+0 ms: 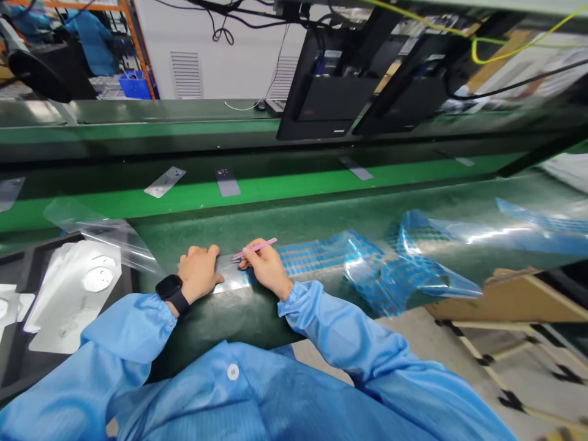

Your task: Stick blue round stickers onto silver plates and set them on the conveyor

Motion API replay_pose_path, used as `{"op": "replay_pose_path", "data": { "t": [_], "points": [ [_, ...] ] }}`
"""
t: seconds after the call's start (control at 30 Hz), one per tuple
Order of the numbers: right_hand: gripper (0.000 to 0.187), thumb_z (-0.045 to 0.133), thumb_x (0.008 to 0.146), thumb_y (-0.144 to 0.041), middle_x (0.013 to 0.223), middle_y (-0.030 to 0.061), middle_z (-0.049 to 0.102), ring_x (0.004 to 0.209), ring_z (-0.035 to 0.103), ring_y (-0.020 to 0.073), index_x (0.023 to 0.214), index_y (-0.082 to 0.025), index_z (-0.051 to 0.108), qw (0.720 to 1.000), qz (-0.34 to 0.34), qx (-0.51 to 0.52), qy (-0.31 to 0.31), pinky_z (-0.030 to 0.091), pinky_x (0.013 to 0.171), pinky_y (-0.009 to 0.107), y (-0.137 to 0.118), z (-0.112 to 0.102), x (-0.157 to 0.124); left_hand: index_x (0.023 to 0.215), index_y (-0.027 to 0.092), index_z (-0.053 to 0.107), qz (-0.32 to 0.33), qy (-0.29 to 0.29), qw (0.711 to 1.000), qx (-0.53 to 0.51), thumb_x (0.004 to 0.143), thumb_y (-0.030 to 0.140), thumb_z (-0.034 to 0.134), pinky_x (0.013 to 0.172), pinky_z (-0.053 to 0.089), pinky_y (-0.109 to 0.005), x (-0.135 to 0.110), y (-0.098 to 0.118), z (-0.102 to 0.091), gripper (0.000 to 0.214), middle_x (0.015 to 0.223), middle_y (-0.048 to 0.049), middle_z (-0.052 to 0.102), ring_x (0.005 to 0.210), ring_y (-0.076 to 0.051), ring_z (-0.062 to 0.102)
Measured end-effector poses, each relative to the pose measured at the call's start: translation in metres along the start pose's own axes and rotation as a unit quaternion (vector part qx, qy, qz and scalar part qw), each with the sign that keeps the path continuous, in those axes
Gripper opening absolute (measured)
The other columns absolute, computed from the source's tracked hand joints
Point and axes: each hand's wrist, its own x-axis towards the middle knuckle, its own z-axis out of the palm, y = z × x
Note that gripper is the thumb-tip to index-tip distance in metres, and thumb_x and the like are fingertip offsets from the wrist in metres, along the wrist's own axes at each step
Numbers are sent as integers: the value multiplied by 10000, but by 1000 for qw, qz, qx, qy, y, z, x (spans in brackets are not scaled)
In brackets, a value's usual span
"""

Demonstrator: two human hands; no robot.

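Observation:
My right hand (265, 268) pinches pink tweezers (255, 248), their tip pointing left and down onto a thin silvery plate (228, 275) on the dark green bench. My left hand (198, 271), with a black watch on its wrist, lies curled on the plate's left end and holds it down. A clear strip of small blue round stickers (312, 254) runs to the right from the plate. Both arms are in light blue sleeves.
A green conveyor belt (285, 184) behind the bench carries several thin grey plates (227, 181). Crumpled blue-dotted film (404, 269) lies at right. A black tray with white moulded parts (73, 294) sits at left. Black monitors (331, 79) hang above. A cardboard box (505, 300) stands low right.

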Motion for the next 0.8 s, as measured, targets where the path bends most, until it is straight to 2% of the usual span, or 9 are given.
{"op": "replay_pose_path", "data": {
  "t": [0.07, 0.2, 0.3, 0.53, 0.7, 0.8],
  "points": [
    [337, 668, 753, -493, 574, -9, 639, 546, 636, 144, 799, -199, 510, 1000, -12, -22, 1, 517, 544, 258, 3, 1, -2, 1210, 234, 509, -1, -6, 1000, -2, 733, 328, 720, 898, 443, -422, 1, 0, 0, 530, 1139, -96, 656, 1154, -307, 505],
    [256, 639, 796, -426, 563, -14, 634, 539, 637, 143, 809, -202, 516, 999, -19, -29, -1, 510, 540, 253, 1, 0, -3, 1224, 251, 516, 15, 18, 1000, -5, 732, 340, 716, 983, 391, -457, 1, -5, 3, 539, 1331, -99, 571, 1295, -330, 402],
    [209, 625, 813, -381, 556, -23, 631, 527, 630, 138, 812, -205, 513, 1000, -14, -20, -6, 507, 539, 249, -1, 0, -3, 1147, 262, 567, 33, 31, 999, -21, 752, 325, 691, 1021, 357, -468, -2, -8, 9, 420, 1264, -79, 630, 1333, -325, 378],
    [88, 603, 832, -249, 550, -31, 618, 529, 623, 134, 809, -200, 533, 998, -22, -57, 1, 479, 528, 228, -2, 6, -3, 1129, 252, 561, 19, 72, 996, -58, 808, 257, 610, 986, 393, -403, -10, -2, 17, 325, 1155, -73, 675, 1215, -263, 508],
    [75, 614, 838, -239, 574, -18, 629, 551, 633, 141, 810, -192, 562, 996, -37, -85, -7, 466, 537, 231, -2, 5, -5, 1236, 244, 484, 15, 50, 998, -47, 839, 206, 540, 943, 415, -403, -9, 3, 14, 403, 1095, -70, 693, 1174, -265, 537],
    [97, 626, 836, -243, 593, -9, 640, 572, 638, 143, 765, -189, 587, 991, -72, -115, -13, 466, 564, 240, -1, 4, -5, 1176, 238, 526, 19, 16, 999, -29, 836, 232, 534, 872, 447, -393, -6, 4, 6, 340, 1081, -76, 685, 1096, -269, 587]
  ]
}}
